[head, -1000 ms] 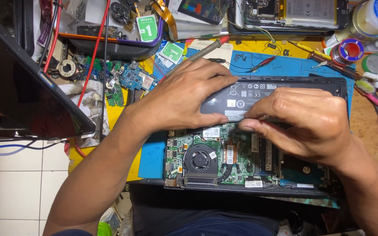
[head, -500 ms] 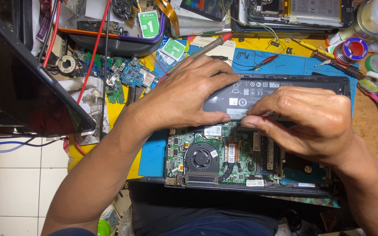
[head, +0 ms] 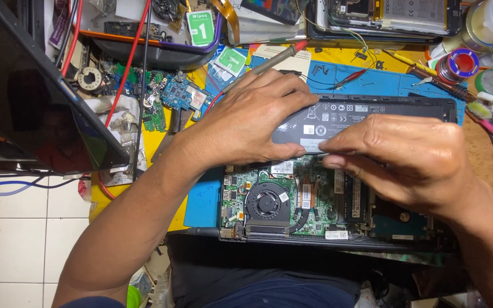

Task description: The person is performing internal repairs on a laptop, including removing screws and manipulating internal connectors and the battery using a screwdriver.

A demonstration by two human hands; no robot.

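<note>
So both hands are on the long black battery [head: 372, 117] in the opened laptop [head: 292, 205]: left hand [head: 252, 117] pressed flat, right hand [head: 406, 159] pinching its near edge.

- Both hands, left hand [head: 252, 122] and right hand [head: 412, 162], cover the battery [head: 372, 117], blocking reach from above.
- Bare blue mat [head: 203, 199] left of the open laptop [head: 292, 211] leaves room.
- Circuit boards [head: 169, 97], red cable [head: 126, 74] and a dark lid [head: 29, 108] crowd the table's left.
- Bottles [head: 486, 23] and tape rolls [head: 457, 64] close the far right.
</note>
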